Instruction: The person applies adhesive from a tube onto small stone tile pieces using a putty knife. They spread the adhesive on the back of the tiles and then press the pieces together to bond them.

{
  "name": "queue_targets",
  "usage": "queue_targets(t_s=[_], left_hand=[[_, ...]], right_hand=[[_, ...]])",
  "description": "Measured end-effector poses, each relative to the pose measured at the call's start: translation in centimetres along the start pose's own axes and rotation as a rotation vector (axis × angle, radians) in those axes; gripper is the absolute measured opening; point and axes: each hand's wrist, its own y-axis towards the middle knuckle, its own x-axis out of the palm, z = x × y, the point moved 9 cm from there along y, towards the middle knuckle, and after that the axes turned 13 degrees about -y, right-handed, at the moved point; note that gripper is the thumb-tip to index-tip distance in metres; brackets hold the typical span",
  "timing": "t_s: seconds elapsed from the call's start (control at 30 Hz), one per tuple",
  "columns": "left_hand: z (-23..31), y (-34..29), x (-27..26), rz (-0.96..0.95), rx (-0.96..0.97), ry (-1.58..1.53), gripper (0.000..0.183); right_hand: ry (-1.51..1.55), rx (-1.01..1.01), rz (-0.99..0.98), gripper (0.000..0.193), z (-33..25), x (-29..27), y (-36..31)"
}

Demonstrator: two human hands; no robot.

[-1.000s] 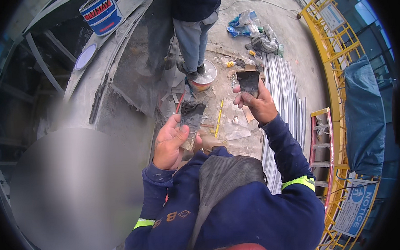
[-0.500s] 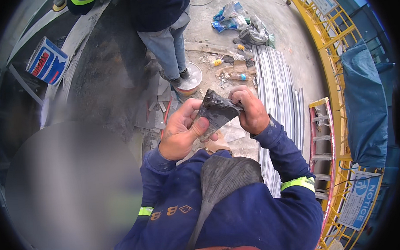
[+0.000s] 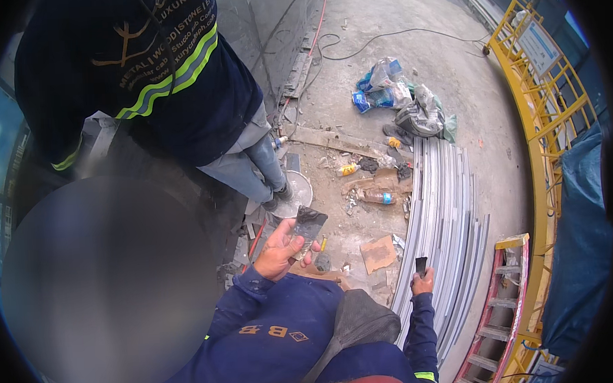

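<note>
Concrete floor point(image 3: 384, 78) stretches open toward the far edge, with only a black cable looping across it; nearer, the room narrows. A stack of long grey metal profiles point(image 3: 444, 213) runs along the right side, beside a curved yellow railing point(image 3: 536, 113), and a heap of plastic bottles and bags point(image 3: 405, 98) lies past its far end. A second person in a dark jacket with reflective stripes point(image 3: 144, 75) stands close on the left.

The left hand point(image 3: 278, 251) is closed on a flat grey mortar-smeared trowel blade point(image 3: 306, 226), pinched at its near end, its long axis tilting up and away to the right. The right hand point(image 3: 422, 282), well apart over the profiles, grips a small dark flat tool point(image 3: 421, 265) standing upright.
</note>
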Motion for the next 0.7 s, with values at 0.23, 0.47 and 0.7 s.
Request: queue_targets(t_s=[0.23,0.47,0.7], left_hand=[[2.2,13.9,4.4,-0.173,-0.100,0.242,0.039],[7.5,31.3,3.9,-0.216,-0.045,0.306,0.040],[14.1,42.4,4.4,-0.191,0.014,0.341,0.041]], right_hand=[[0.369,0.420,-0.070,0.035,1.5,1.1,4.6],[0.415,0.450,0.121,0.038,-4.6,-2.1,19.2],[0.702,0.358,0.053,0.036,-19.1,-0.6,35.6]])
